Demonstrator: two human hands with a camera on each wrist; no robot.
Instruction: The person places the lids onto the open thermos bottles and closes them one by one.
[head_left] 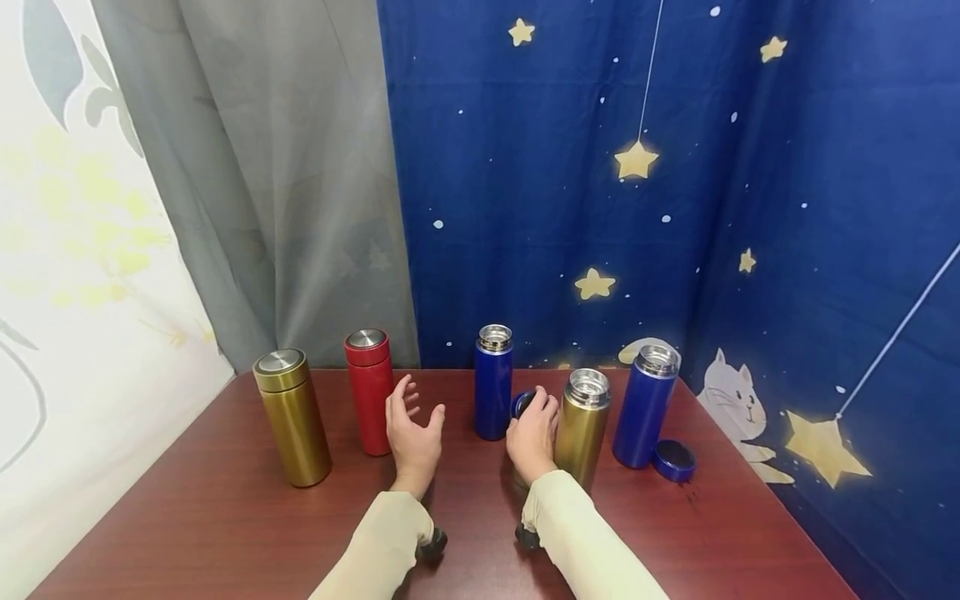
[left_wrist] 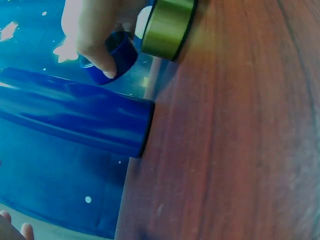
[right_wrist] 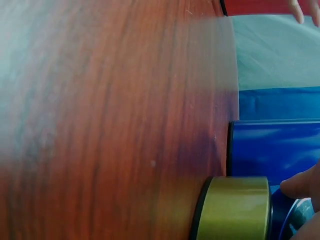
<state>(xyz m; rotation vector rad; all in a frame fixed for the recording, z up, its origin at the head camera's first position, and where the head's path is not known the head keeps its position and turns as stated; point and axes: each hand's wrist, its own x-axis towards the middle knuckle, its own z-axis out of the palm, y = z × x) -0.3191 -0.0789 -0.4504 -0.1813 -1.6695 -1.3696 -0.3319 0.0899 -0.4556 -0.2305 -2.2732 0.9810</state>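
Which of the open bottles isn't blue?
The gold bottle beside the right hand: its silvery mouth is uncovered. The two other open bottles are blue; the other gold bottle has its lid on.

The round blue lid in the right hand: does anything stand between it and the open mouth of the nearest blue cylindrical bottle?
Nothing visible stands between the round blue lid and the open mouth of that blue cylindrical bottle. The short gold lid stands lower, on the reddish wood-grained table.

Five bottles (head_left: 492, 396), three loose lids (head_left: 675, 461), two hands (head_left: 415, 437) show.
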